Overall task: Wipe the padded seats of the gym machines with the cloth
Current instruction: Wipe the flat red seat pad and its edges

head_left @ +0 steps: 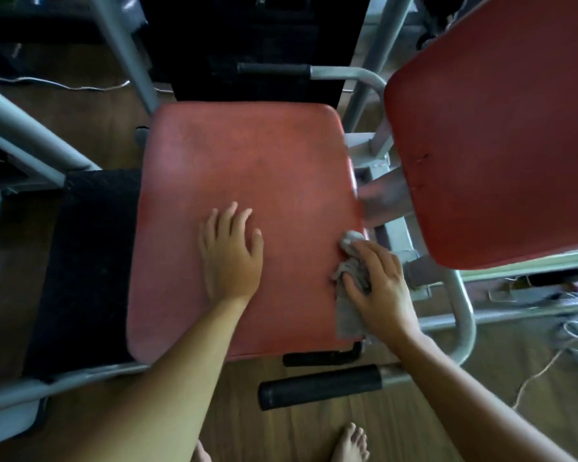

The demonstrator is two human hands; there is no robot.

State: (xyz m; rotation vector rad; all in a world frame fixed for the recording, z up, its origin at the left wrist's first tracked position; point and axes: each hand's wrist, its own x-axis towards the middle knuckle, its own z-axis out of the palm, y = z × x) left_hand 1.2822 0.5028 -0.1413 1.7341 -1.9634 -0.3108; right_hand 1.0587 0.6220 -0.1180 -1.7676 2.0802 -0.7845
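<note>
While my right hand (379,288) presses the bunched grey cloth (349,288) at the red seat's (247,195) right edge, left hand (231,255) flat and empty, I'd sweep leftward next.

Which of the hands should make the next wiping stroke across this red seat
The right hand. It presses the grey cloth on the red seat near its right edge. The left hand lies flat and bare mid-seat.
</note>
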